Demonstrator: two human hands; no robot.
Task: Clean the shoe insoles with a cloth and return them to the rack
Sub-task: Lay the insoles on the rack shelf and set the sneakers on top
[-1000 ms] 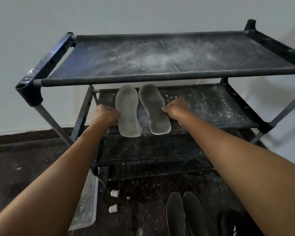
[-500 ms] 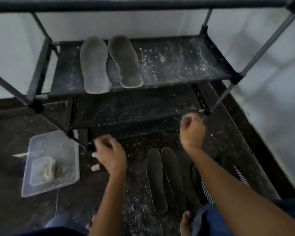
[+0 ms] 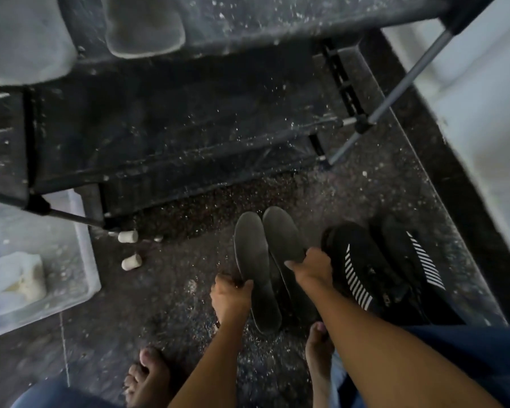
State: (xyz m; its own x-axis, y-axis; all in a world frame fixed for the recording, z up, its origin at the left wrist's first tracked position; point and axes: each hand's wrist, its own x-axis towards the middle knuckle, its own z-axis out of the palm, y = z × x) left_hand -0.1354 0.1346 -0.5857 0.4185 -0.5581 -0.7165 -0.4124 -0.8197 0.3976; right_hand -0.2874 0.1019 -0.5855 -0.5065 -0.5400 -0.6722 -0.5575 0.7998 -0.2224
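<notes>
Two dark insoles lie side by side on the speckled floor in front of the rack. My left hand (image 3: 231, 294) grips the outer edge of the left dark insole (image 3: 252, 257). Fingers of my right hand (image 3: 311, 267) curl over the right dark insole (image 3: 281, 234) near its middle. Two pale grey insoles, the left one (image 3: 21, 39) and the right one (image 3: 145, 28), rest on the dusty black rack shelf (image 3: 248, 22) at the top of the view. No cloth shows in my hands.
A pair of black sneakers with white stripes (image 3: 380, 269) stands right of the dark insoles. A clear plastic tray (image 3: 71, 260) with a small container (image 3: 15, 275) sits at the left. Two white caps (image 3: 128, 248) lie near the rack foot. My bare feet (image 3: 147, 375) are below.
My hands left the pale insoles on the shelf, dropped to the floor and took hold of the two dark insoles. My view tilted down.
</notes>
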